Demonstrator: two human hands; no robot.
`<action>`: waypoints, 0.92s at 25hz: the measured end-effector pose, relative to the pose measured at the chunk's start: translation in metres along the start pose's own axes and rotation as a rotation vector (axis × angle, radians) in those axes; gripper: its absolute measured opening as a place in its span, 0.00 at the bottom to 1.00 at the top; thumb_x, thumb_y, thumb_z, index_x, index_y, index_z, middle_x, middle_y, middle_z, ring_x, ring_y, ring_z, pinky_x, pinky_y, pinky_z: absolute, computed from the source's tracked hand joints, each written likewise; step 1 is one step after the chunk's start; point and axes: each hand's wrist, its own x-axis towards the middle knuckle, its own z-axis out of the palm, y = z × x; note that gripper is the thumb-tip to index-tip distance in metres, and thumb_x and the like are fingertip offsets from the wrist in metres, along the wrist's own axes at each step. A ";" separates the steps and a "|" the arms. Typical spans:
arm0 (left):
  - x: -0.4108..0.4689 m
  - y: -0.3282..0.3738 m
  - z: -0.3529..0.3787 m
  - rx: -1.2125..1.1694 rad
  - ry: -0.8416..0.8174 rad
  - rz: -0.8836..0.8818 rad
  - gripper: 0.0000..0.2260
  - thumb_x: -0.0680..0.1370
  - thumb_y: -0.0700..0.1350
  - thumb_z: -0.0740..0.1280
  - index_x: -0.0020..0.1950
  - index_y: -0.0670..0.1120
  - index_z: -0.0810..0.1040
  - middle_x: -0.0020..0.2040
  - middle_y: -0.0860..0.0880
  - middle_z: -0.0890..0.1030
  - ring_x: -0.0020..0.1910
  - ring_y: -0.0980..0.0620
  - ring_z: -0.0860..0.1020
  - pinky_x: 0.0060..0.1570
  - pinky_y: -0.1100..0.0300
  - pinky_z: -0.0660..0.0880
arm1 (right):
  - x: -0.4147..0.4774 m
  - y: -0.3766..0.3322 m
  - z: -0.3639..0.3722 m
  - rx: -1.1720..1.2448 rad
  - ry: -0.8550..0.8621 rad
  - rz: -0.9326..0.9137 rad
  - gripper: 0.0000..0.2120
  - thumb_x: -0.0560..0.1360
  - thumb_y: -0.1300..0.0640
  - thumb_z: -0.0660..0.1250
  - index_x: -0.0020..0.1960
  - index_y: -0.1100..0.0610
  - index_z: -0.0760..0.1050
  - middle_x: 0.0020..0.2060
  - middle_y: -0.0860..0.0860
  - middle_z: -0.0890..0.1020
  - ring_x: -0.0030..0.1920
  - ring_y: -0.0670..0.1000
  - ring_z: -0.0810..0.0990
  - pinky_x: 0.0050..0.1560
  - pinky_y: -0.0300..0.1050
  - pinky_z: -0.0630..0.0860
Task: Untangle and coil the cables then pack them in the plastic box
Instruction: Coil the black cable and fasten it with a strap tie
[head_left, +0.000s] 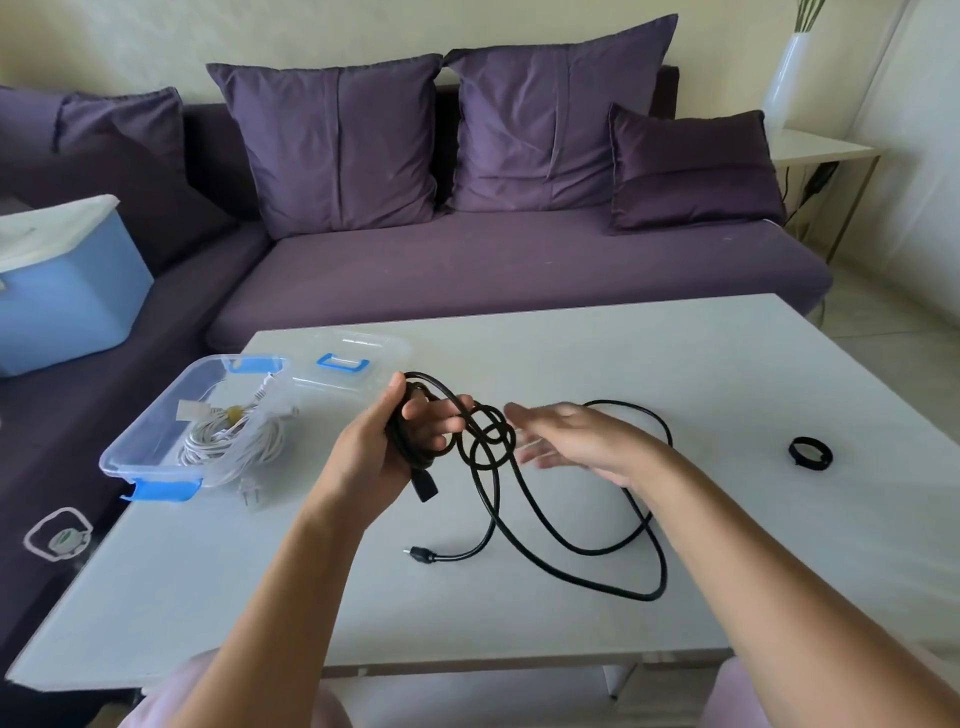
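Now left hand (384, 441) grips black cable (649, 597) loops, right hand (576, 441) spread; box (171, 400) at table (675, 364) edge.

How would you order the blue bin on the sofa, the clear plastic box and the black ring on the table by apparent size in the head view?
1. blue bin, largest, though farther away and cut off by the frame edge.
2. clear plastic box, somewhat smaller.
3. black ring, clearly smallest.
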 end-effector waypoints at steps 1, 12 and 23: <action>0.000 -0.002 0.001 0.005 -0.015 0.001 0.25 0.81 0.52 0.51 0.25 0.49 0.69 0.43 0.41 0.84 0.34 0.52 0.81 0.32 0.65 0.73 | -0.001 -0.003 0.007 0.052 -0.106 0.037 0.20 0.78 0.43 0.60 0.54 0.59 0.77 0.50 0.56 0.83 0.44 0.50 0.81 0.50 0.43 0.77; 0.001 -0.008 -0.010 0.547 0.017 -0.033 0.19 0.60 0.48 0.77 0.32 0.50 0.65 0.31 0.49 0.67 0.25 0.54 0.58 0.28 0.63 0.57 | -0.010 -0.010 0.000 0.571 0.011 -0.141 0.07 0.76 0.63 0.64 0.43 0.66 0.78 0.35 0.53 0.84 0.36 0.49 0.84 0.40 0.39 0.81; -0.001 -0.019 0.009 0.409 0.004 0.024 0.03 0.64 0.40 0.74 0.35 0.48 0.84 0.26 0.50 0.63 0.23 0.56 0.58 0.24 0.66 0.56 | -0.013 -0.011 0.014 0.116 0.141 -0.253 0.14 0.71 0.63 0.73 0.55 0.60 0.77 0.47 0.50 0.81 0.46 0.49 0.81 0.57 0.44 0.77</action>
